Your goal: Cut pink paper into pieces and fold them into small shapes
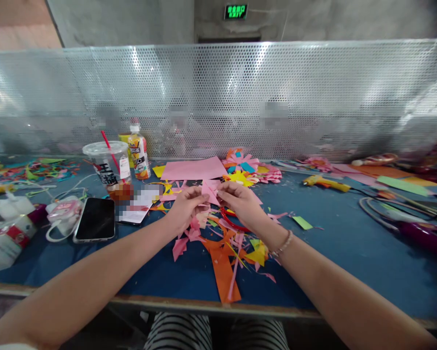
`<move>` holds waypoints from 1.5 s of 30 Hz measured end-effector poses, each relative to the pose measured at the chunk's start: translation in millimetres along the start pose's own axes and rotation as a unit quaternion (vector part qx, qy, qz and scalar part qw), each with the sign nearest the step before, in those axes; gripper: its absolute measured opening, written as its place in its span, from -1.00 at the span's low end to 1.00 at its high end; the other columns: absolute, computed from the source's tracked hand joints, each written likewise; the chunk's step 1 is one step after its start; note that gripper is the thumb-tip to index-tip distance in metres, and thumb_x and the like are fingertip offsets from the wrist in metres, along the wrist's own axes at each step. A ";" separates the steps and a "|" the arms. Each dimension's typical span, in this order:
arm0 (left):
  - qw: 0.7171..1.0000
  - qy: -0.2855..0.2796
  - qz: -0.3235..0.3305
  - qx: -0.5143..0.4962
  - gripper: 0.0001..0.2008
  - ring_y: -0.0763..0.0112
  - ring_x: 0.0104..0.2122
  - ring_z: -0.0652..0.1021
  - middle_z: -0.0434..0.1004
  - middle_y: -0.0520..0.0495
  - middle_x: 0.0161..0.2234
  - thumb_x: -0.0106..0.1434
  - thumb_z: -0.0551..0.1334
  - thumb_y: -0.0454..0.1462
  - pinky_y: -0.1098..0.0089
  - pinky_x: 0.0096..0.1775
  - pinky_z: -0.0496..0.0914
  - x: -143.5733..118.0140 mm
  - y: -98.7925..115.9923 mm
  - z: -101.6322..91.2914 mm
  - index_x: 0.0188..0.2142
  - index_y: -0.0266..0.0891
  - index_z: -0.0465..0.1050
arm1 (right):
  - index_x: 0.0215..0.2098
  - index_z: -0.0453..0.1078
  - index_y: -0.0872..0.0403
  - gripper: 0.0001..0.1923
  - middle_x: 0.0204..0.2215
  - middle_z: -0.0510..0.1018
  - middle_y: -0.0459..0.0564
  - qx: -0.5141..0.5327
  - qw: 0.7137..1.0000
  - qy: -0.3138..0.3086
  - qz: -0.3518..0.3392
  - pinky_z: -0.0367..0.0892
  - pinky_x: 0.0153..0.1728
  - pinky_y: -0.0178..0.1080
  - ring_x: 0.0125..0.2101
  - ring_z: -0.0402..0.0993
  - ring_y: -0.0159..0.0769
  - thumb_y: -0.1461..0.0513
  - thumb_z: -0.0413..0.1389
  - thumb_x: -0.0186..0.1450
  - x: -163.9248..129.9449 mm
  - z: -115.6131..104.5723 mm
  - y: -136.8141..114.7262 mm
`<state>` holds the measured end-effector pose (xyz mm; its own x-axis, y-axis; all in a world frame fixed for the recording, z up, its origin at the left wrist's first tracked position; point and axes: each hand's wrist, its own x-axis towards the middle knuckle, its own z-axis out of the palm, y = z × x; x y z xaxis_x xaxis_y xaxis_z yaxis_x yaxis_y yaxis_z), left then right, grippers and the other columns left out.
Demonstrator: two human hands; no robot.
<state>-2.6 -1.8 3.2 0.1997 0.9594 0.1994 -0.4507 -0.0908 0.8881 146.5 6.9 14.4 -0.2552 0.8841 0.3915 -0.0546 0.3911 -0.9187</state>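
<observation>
Between my two hands is a small folded piece of pink paper [210,191], pointed in shape. My left hand [186,206] pinches its left side between thumb and fingers. On its right side the fingers of my right hand [242,200] are closed on the same paper. Red-handled scissors [235,221] lie partly hidden under my right hand. Pink, orange and yellow paper scraps are heaped below, with a long orange strip [223,272] towards the table edge. Behind my hands lie a pink sheet [192,168] and several paper flowers [242,163].
To the left stand a plastic cup [111,170] with a red straw and a drink bottle [139,153], near two phones [95,219]. A yellow glue gun [325,183] and cables lie on the right. A perforated metal screen [218,97] closes off the blue table's [342,253] back.
</observation>
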 end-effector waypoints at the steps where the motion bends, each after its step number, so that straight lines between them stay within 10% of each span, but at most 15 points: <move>1: 1.000 0.003 -0.004 -0.003 -0.84 0.59 -0.54 0.41 0.38 0.07 -0.56 -0.12 0.33 -0.34 0.50 -0.44 0.33 0.2 -0.2 -0.1 -0.52 -0.31 0.38 | -0.47 0.33 0.08 -0.91 -0.62 0.34 -0.18 0.004 1.000 0.000 0.003 0.24 -0.52 -0.38 -0.59 0.27 -0.50 0.21 0.10 0.08 -0.2 0.2 -0.4; 34: 0.995 0.039 0.020 0.094 -0.84 0.59 -0.55 0.42 0.40 0.04 -0.54 -0.09 0.30 -0.30 0.50 -0.42 0.34 0.2 -2.6 -2.6 -0.50 -0.33 0.38 | -0.62 0.23 0.13 -0.79 -0.67 0.23 -0.19 -0.043 0.997 -0.029 0.058 0.24 -0.53 -0.39 -0.61 0.19 -0.53 0.18 0.08 0.09 0.0 -0.8 -1.5; 45: 0.997 0.028 -0.055 -0.044 -0.87 0.57 -0.59 0.45 0.41 0.04 -0.61 -0.10 0.29 -0.41 0.51 -0.46 0.37 2.0 -0.2 -1.3 -0.53 -0.33 0.35 | -0.56 0.30 0.12 -0.89 -0.63 0.33 -0.16 0.007 0.997 -0.026 0.077 0.25 -0.50 -0.39 -0.57 0.30 -0.49 0.23 0.11 0.05 -0.6 0.5 -0.4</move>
<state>-3.3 0.5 2.9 0.2037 0.9760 0.0772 -0.5043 0.0369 0.8628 146.2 6.0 14.5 -0.3112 0.9185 0.2438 -0.0252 0.2485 -0.9683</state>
